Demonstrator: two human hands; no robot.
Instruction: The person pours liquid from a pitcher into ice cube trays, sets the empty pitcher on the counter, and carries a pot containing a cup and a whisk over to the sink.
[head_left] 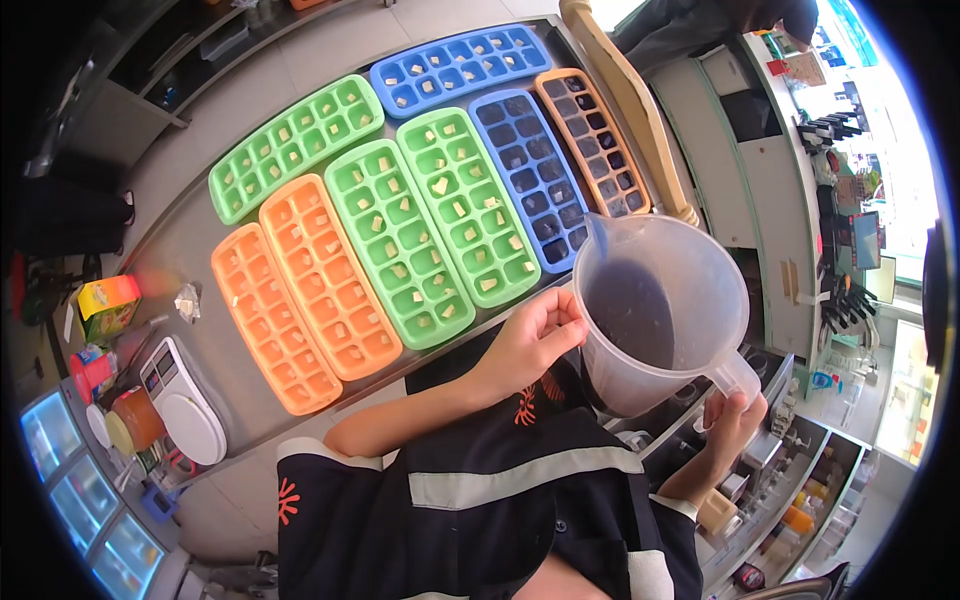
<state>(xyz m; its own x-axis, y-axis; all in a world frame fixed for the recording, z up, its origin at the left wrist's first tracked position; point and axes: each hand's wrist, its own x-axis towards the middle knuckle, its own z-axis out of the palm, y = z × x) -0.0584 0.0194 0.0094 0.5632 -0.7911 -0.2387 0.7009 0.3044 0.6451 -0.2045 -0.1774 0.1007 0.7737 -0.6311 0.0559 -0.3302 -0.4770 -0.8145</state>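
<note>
A translucent plastic jug [700, 270] with dark liquid [630, 305] inside is tilted at the table's near right edge. My right hand [735, 425] is closed around its handle. Against the jug's left wall, my left hand [540, 335] has its fingers curled in and its thumb pressed to the side. The spout is close to the near end of a blue ice cube tray [530, 170] whose compartments look dark. Beyond that lies a narrow orange tray [597, 140], also with dark compartments. Left of these, a green tray [468, 205] holds small pale cubes.
More trays with pale pieces lie leftward: another green tray [400, 245], two orange trays [330, 280], a far green tray [297, 148] and a far blue tray [460, 68]. A white scale [185, 400], jars [135, 420] and a yellow box [108, 305] stand left. A wooden rail [635, 105] borders the right.
</note>
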